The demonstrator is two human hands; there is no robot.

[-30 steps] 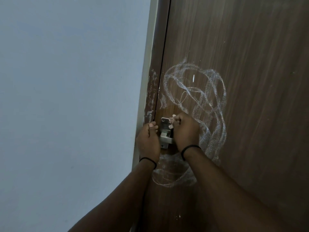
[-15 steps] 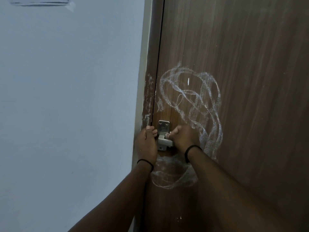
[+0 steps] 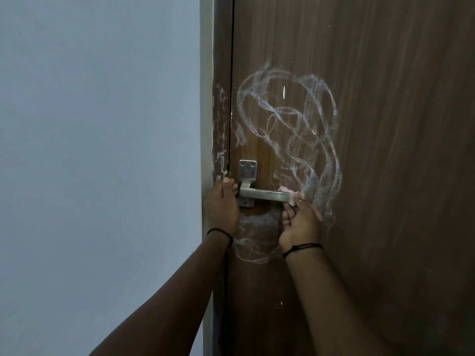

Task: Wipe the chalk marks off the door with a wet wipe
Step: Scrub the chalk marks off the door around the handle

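1. The door (image 3: 385, 176) carries chalk marks (image 3: 308, 140) looping above our right-hand grip.
2. We brace the left hand (image 3: 222, 204) beside the handle (image 3: 264, 195); whether it grips anything, we cannot tell.
3. The right hand (image 3: 299, 224) pinches the wet wipe (image 3: 295, 196) at the handle tip; we judge flat upward strokes best.

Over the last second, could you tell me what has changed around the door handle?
The right hand, gripping the pale wet wipe, slid right along the door handle from the plate end to its free tip, uncovering the lever. The left hand stayed against the door edge beside the plate. The chalk marks above and below the handle look unchanged.
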